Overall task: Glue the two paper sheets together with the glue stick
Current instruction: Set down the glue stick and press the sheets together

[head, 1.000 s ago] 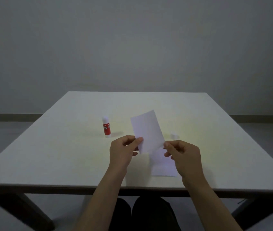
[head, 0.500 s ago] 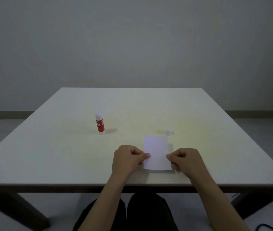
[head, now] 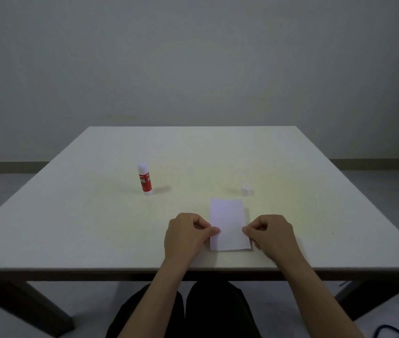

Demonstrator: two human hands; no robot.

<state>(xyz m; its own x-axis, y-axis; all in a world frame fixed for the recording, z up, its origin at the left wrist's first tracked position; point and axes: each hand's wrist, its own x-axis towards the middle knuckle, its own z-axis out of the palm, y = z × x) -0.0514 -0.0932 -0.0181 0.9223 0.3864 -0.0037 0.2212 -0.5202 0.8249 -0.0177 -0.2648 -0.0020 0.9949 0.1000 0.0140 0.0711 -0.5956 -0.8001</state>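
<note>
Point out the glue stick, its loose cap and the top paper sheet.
glue stick [head: 145,181]: head view, on its red label.
cap [head: 245,191]: head view, on its side wall.
top paper sheet [head: 228,222]: head view, on its bare middle between the hands.

Single view, head-worn wide-angle camera. It looks forward and down from above the near edge of the table [head: 71,215], facing the far wall [head: 193,57]. Near: both forearms enter from the bottom edge and the person's lap shows beneath the table edge. Far: the whole tabletop, the floor strip and the wall. Straight lines bow slightly toward the frame edges.
</note>
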